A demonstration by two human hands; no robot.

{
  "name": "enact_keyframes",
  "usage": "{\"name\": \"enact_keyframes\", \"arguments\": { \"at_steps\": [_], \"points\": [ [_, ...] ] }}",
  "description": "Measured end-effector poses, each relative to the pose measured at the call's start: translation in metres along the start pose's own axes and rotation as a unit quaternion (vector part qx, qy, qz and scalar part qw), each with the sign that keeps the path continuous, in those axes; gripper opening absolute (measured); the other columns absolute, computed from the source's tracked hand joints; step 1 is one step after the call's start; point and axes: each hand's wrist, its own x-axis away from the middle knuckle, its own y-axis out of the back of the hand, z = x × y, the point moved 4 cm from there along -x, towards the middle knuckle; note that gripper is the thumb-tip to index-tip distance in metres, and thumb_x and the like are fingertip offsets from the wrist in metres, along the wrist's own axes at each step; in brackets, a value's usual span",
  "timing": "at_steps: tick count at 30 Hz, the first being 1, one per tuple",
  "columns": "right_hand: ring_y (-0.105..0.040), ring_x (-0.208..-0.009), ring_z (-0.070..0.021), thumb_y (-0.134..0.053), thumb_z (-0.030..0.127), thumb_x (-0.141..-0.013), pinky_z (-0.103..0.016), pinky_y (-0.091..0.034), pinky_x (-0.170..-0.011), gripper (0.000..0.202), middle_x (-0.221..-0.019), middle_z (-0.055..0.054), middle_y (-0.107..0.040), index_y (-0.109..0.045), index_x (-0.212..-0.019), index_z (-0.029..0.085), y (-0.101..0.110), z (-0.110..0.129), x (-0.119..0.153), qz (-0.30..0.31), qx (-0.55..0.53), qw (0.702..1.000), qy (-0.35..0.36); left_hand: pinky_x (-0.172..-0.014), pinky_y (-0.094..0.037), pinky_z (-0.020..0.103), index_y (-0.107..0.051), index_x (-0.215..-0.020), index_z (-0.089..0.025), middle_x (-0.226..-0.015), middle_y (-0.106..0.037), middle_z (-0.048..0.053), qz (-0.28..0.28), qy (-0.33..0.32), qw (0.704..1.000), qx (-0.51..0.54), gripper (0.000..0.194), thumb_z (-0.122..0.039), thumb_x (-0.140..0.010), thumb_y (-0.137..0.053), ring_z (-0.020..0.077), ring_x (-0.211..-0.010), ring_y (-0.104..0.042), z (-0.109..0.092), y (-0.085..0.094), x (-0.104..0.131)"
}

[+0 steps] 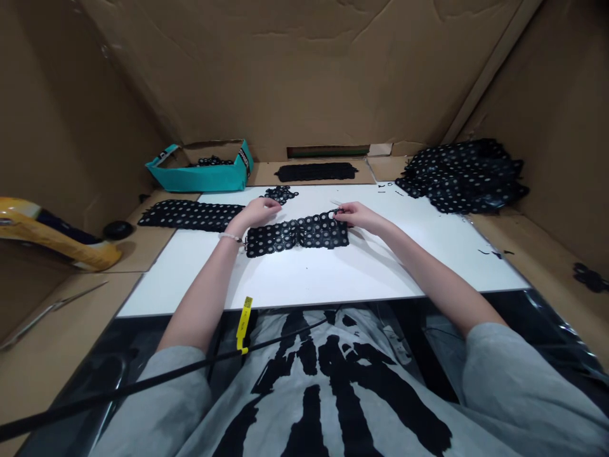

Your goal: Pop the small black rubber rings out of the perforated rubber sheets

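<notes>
A black strip of rings with round holes (pixel 297 233) lies slightly crooked on the white board in front of me. My right hand (pixel 358 214) pinches its upper right edge, and a thin pale pointed thing (pixel 335 203) pokes out by the fingertips. Above the strip's left part is my left hand (pixel 261 212), its fingers curled together; whatever they hold, if anything, is too small to make out. Just beyond those fingers sits a small heap of loose black rings (pixel 281 193). A second perforated black strip (pixel 195 214) extends left from behind my left wrist.
A teal box (pixel 202 178) with black rings stands at the back left. Black perforated sheets (pixel 464 174) are piled at the back right, and a dark strip (pixel 316 171) lies at the back. Scissors (pixel 57 304) and a yellow object (pixel 61 235) are on the left. Cardboard walls surround the white board (pixel 304 282).
</notes>
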Motion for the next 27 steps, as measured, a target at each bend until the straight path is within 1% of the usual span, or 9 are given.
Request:
{"name": "enact_keyframes", "arguments": {
  "at_steps": [2, 4, 9, 12, 16, 18, 21, 24, 27],
  "points": [
    [-0.048, -0.069, -0.0140, -0.077, 0.041, -0.073, -0.026, -0.036, -0.064, 0.031, -0.071, 0.000, -0.057, -0.059, -0.078, 0.018, 0.004, 0.001, 0.000, -0.016, -0.010, 1.000, -0.006, -0.088, -0.050, 0.033, -0.080, -0.094, -0.021, -0.105, -0.078, 0.008, 0.121, -0.040, 0.992, -0.003, 0.036, -0.049, -0.075, -0.071, 0.0291, -0.098, -0.068, -0.006, -0.002, 0.008],
    [-0.049, -0.070, -0.0145, -0.075, 0.037, -0.075, -0.026, -0.037, -0.064, 0.026, -0.074, -0.001, -0.058, -0.058, -0.080, 0.018, 0.008, 0.001, -0.001, -0.032, -0.018, 0.999, -0.017, -0.085, -0.049, 0.032, -0.079, -0.092, -0.023, -0.105, -0.078, 0.007, 0.168, -0.071, 0.983, -0.022, 0.036, -0.049, -0.069, -0.075, 0.0279, -0.098, -0.068, -0.013, -0.002, 0.016],
    [-0.055, -0.076, -0.0172, -0.067, 0.029, -0.080, -0.027, -0.040, -0.065, 0.014, -0.086, -0.005, -0.066, -0.063, -0.088, 0.018, 0.008, 0.000, 0.000, -0.049, -0.004, 0.997, -0.063, -0.081, -0.051, 0.033, -0.071, -0.097, -0.023, -0.107, -0.074, 0.008, 0.180, -0.098, 0.978, -0.033, 0.040, -0.044, -0.063, -0.077, 0.0276, -0.098, -0.067, -0.024, -0.007, 0.027],
    [-0.057, -0.079, -0.0186, -0.065, 0.028, -0.081, -0.029, -0.042, -0.068, 0.018, -0.091, -0.006, -0.070, -0.068, -0.095, 0.017, 0.006, 0.000, 0.001, -0.027, 0.025, 0.998, -0.052, -0.084, -0.051, 0.033, -0.071, -0.096, -0.022, -0.107, -0.074, 0.008, 0.183, -0.093, 0.979, -0.023, 0.038, -0.042, -0.064, -0.077, 0.0273, -0.099, -0.067, -0.022, -0.004, 0.026],
    [-0.056, -0.074, -0.0180, -0.066, 0.031, -0.082, -0.032, -0.044, -0.073, 0.015, -0.080, -0.005, -0.068, -0.068, -0.080, 0.016, 0.001, -0.002, 0.002, 0.033, 0.068, 0.997, -0.020, -0.087, -0.051, 0.033, -0.076, -0.092, -0.023, -0.104, -0.077, 0.005, 0.195, -0.089, 0.976, -0.024, 0.030, -0.040, -0.068, -0.076, 0.0263, -0.097, -0.068, -0.015, 0.011, 0.026],
    [-0.057, -0.075, -0.0184, -0.066, 0.031, -0.082, -0.033, -0.045, -0.075, 0.015, -0.080, -0.005, -0.069, -0.068, -0.079, 0.017, -0.001, -0.002, 0.002, 0.053, 0.075, 0.996, -0.013, -0.086, -0.052, 0.033, -0.077, -0.102, -0.024, -0.107, -0.077, 0.006, 0.175, -0.085, 0.981, -0.024, 0.034, -0.038, -0.071, -0.075, 0.0261, -0.097, -0.068, -0.015, 0.016, 0.026],
    [-0.061, -0.085, -0.0205, -0.063, 0.026, -0.081, -0.034, -0.046, -0.084, 0.012, -0.091, -0.007, -0.072, -0.070, -0.085, 0.017, -0.003, -0.001, -0.001, 0.032, 0.090, 0.995, 0.025, -0.087, -0.052, 0.035, -0.074, -0.118, -0.024, -0.117, -0.075, 0.008, 0.077, -0.112, 0.990, -0.029, 0.041, -0.035, -0.078, -0.071, 0.0265, -0.102, -0.067, -0.028, 0.013, 0.029],
    [-0.063, -0.093, -0.0227, -0.060, 0.024, -0.082, -0.037, -0.046, -0.091, 0.016, -0.097, -0.008, -0.073, -0.072, -0.089, 0.017, -0.004, -0.001, -0.006, -0.002, 0.102, 0.993, 0.061, -0.093, -0.050, 0.038, -0.074, -0.116, -0.020, -0.117, -0.074, 0.010, -0.013, -0.186, 0.982, -0.013, 0.034, -0.032, -0.085, -0.065, 0.0254, -0.102, -0.066, -0.058, -0.006, 0.036],
    [-0.064, -0.097, -0.0242, -0.057, 0.023, -0.083, -0.040, -0.045, -0.095, 0.018, -0.097, -0.008, -0.074, -0.073, -0.090, 0.016, -0.008, 0.000, -0.009, -0.019, 0.097, 0.990, 0.098, -0.090, -0.051, 0.035, -0.076, -0.109, -0.020, -0.110, -0.076, 0.008, -0.018, -0.233, 0.972, 0.034, 0.031, -0.039, -0.086, -0.068, 0.0230, -0.096, -0.066, -0.088, -0.034, 0.039]
  ]
}}
